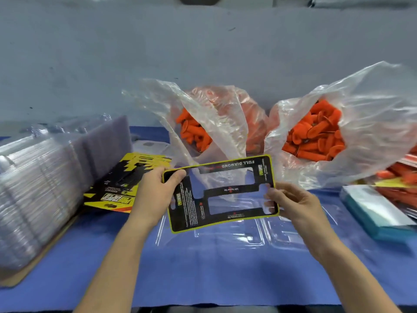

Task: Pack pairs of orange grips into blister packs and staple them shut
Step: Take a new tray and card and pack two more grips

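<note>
Starting at the left, a stack of clear blister packs [33,188] lies on the blue cloth [203,279]; just beside it sits a pile of printed cards [121,184]; the left hand [155,195] pinches the left end of one black-and-yellow card insert [221,193], thumb on top; the right hand [293,206] pinches its right end, so the card hangs above an open blister pack [248,236] lying flat on the cloth; behind, far from the person, a plastic bag [216,114] and a second bag [365,123] hold the orange grips [313,138]; a teal box [379,215] lies at the right. The card looks thin and light, and its cut-out windows probably leave it floppy across the narrow bars; holding the solid ends seems wise. The grips look rubbery and sturdy, best taken round the barrel.
</note>
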A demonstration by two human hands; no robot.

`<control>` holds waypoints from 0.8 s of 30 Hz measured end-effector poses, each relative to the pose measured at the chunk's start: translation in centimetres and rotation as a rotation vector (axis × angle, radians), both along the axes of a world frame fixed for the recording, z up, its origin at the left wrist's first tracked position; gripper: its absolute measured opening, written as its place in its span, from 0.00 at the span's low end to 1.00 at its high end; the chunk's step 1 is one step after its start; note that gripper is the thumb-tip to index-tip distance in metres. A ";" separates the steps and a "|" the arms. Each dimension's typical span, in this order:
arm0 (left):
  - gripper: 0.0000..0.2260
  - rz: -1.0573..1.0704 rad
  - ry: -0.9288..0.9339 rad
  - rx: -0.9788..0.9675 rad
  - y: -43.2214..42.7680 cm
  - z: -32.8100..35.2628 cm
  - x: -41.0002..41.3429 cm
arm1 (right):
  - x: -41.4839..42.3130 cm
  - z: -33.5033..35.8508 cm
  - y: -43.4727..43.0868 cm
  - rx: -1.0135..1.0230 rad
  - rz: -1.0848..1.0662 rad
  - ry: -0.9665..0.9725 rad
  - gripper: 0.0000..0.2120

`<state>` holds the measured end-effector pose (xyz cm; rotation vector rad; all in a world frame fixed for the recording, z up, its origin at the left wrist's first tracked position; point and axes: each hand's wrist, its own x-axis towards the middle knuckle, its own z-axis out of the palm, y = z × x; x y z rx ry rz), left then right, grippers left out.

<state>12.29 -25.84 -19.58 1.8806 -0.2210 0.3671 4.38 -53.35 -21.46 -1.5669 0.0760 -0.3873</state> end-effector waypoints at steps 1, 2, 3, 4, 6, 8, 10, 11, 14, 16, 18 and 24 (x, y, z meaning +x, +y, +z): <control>0.04 -0.035 -0.016 -0.006 -0.3 0.1 0.0 | -0.1 -0.1 -0.5 -0.087 -0.037 -0.020 0.02; 0.02 -0.076 -0.031 -0.003 -0.5 0.1 -0.1 | -0.2 -0.2 -1.1 -0.192 -0.078 -0.041 0.05; 0.05 -0.110 -0.052 0.018 -0.7 0.1 -0.2 | -0.3 -0.4 -1.7 -0.290 -0.116 -0.063 0.08; 0.08 -0.139 -0.081 0.055 -0.7 -0.1 -0.3 | -0.4 -0.6 -2.3 -0.361 -0.145 -0.091 0.12; 0.14 -0.169 -0.159 0.157 -0.6 -0.7 -0.7 | -0.7 -1.0 -3.3 -0.493 -0.184 -0.137 0.19; 0.18 -0.173 -0.275 0.300 -0.6 -1.5 -1.2 | -0.9 -1.6 -4.0 -0.655 -0.207 -0.165 0.21; 0.20 -0.184 -0.352 0.406 -0.4 -2.1 -1.4 | -1.0 -2.2 -4.6 -0.745 -0.207 -0.164 0.21; 0.20 -0.190 -0.369 0.428 -0.3 -2.3 -1.4 | -1.1 -2.4 -4.6 -0.765 -0.198 -0.164 0.21; 0.22 -0.189 -0.362 0.420 0.2 -2.6 -1.7 | -1.1 -2.6 -4.4 -0.811 -0.181 -0.177 0.19; 0.20 -0.173 -0.314 0.344 0.3 -2.7 -2.0 | -1.2 -2.4 -4.1 -0.827 -0.175 -0.173 0.16; 0.13 -0.159 -0.251 0.174 0.3 -2.3 -2.0 | -1.3 -2.1 -3.5 -0.751 -0.155 -0.142 0.14; 0.06 0.036 -0.251 -0.250 0.0 -0.3 -0.1 | -0.7 0.1 -0.4 -0.302 0.028 -0.072 0.07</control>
